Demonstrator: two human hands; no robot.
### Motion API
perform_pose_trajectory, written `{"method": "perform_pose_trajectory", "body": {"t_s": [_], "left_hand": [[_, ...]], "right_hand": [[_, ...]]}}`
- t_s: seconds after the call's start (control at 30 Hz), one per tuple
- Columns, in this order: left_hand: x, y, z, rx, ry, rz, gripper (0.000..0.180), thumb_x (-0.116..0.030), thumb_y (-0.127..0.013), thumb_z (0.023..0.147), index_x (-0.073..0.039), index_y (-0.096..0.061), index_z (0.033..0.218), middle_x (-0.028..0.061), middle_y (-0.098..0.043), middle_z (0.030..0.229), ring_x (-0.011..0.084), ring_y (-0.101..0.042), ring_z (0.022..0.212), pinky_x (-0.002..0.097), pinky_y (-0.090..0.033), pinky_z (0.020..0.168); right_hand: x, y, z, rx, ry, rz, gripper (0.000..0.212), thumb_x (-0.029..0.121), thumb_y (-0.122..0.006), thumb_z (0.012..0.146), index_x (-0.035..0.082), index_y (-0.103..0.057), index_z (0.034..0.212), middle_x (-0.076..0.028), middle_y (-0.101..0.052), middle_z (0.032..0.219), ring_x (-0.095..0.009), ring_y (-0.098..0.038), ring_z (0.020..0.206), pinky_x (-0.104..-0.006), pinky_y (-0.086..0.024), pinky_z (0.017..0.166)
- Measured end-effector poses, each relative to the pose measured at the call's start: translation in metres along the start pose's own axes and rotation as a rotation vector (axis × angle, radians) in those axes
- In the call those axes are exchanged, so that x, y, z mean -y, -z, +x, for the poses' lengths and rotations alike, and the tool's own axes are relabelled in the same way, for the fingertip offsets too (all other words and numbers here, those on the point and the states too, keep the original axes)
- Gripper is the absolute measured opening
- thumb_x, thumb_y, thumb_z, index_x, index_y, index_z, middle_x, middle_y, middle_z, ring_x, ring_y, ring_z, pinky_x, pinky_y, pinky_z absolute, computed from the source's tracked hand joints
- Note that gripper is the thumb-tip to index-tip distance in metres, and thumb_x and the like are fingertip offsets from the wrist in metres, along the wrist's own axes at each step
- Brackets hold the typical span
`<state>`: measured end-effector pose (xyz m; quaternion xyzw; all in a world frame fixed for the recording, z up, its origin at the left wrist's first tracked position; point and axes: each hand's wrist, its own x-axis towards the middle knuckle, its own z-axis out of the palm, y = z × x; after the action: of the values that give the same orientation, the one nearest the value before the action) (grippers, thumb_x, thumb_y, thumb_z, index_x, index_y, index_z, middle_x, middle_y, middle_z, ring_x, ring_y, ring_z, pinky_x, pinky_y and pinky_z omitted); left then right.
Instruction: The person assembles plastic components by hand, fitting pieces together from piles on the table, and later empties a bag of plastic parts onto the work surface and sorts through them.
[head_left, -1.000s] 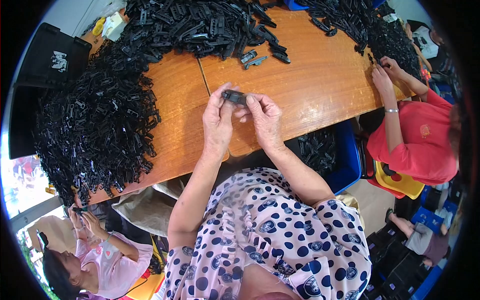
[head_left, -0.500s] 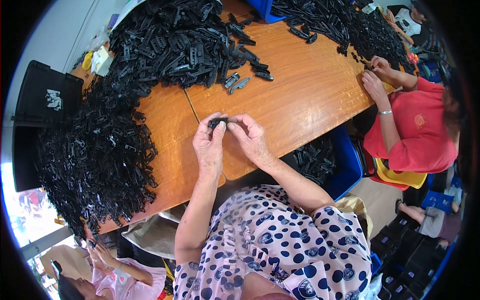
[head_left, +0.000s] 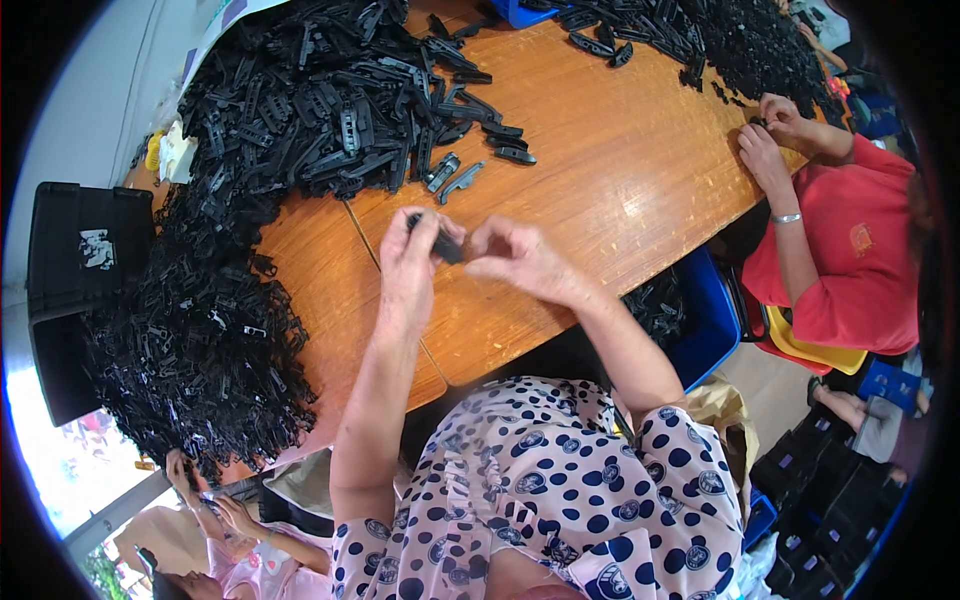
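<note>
My left hand (head_left: 408, 275) is closed around an elongated black plastic part (head_left: 447, 246), which slants down to the right between thumb and fingers. Just right of the part's lower end is my right hand (head_left: 525, 262), its fingers bent and smeared by motion. Whether anything small sits between those fingertips cannot be made out. Beyond my hands, two loose dark clip-like pieces (head_left: 461, 184) lie on the wooden table (head_left: 590, 170), at the edge of a large heap of long black plastic parts (head_left: 320, 110).
A tall pile of small black parts (head_left: 215, 350) covers the left of the table. A blue bin (head_left: 712, 325) with black parts stands below the right edge. A co-worker in red (head_left: 845, 250) handles something small at right; another in pink (head_left: 285, 560) sits lower left.
The black part has turned from nearly level to slanting in my left hand. My right hand has moved a little right, off the part. The view has shifted slightly.
</note>
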<state>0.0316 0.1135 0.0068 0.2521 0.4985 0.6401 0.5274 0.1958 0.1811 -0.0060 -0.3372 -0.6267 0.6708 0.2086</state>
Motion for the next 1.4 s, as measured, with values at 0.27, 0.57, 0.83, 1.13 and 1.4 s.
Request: {"method": "perform_pose_trajectory", "body": {"t_s": [0.27, 0.57, 0.83, 1.13, 1.4], "left_hand": [[-0.003, -0.016, 0.051, -0.011, -0.42, 1.596, 0.016, -0.013, -0.062, 0.083, -0.005, -0.056, 0.096, 0.0134, -0.058, 0.095, 0.0327, -0.061, 0.082, 0.0432, -0.05, 0.067], [0.019, -0.003, 0.019, -0.045, -0.331, 1.301, 0.014, -0.011, -0.067, 0.082, -0.006, -0.054, 0.086, 0.0072, -0.059, 0.084, 0.0212, -0.06, 0.066, 0.0328, -0.049, 0.057], [-0.011, 0.019, -0.037, 0.084, 0.289, -0.358, 0.021, -0.018, -0.061, 0.091, -0.006, -0.055, 0.107, 0.0065, -0.058, 0.081, 0.0092, -0.051, 0.055, 0.0197, -0.038, 0.044], [-0.018, 0.032, -0.059, 0.056, 0.3, -0.358, 0.024, -0.021, -0.063, 0.089, -0.002, -0.058, 0.103, 0.0059, -0.059, 0.075, 0.0102, -0.051, 0.049, 0.0193, -0.039, 0.04], [-0.016, 0.028, -0.06, 0.039, 0.3, -0.36, 0.025, -0.028, -0.062, 0.09, -0.004, -0.06, 0.096, 0.0073, -0.063, 0.075, 0.0104, -0.053, 0.05, 0.0208, -0.039, 0.041]], "right_hand": [[0.012, 0.065, 0.05, -0.393, 0.385, -1.131, 0.018, 0.009, -0.068, 0.076, 0.001, -0.056, 0.087, -0.015, -0.059, 0.089, -0.032, -0.06, 0.087, -0.0426, -0.052, 0.07], [0.001, 0.058, 0.031, -0.332, 0.423, -1.079, 0.016, 0.002, -0.064, 0.077, 0.001, -0.057, 0.091, -0.015, -0.057, 0.088, -0.03, -0.062, 0.084, -0.0365, -0.054, 0.068], [0.022, 0.002, -0.005, -0.011, 0.087, 0.35, 0.027, 0.004, -0.064, 0.087, 0.006, -0.054, 0.111, -0.001, -0.059, 0.091, -0.011, -0.061, 0.078, -0.0234, -0.051, 0.068], [0.014, -0.051, -0.019, 0.033, 0.433, 0.338, 0.017, 0.0, -0.064, 0.086, 0.004, -0.052, 0.097, -0.009, -0.059, 0.11, -0.011, -0.059, 0.091, -0.0255, -0.052, 0.077], [0.004, -0.068, -0.023, -0.101, 0.5, 0.399, 0.013, -0.001, -0.061, 0.087, 0.003, -0.052, 0.094, -0.014, -0.057, 0.115, -0.014, -0.059, 0.095, -0.0282, -0.053, 0.081]]}}
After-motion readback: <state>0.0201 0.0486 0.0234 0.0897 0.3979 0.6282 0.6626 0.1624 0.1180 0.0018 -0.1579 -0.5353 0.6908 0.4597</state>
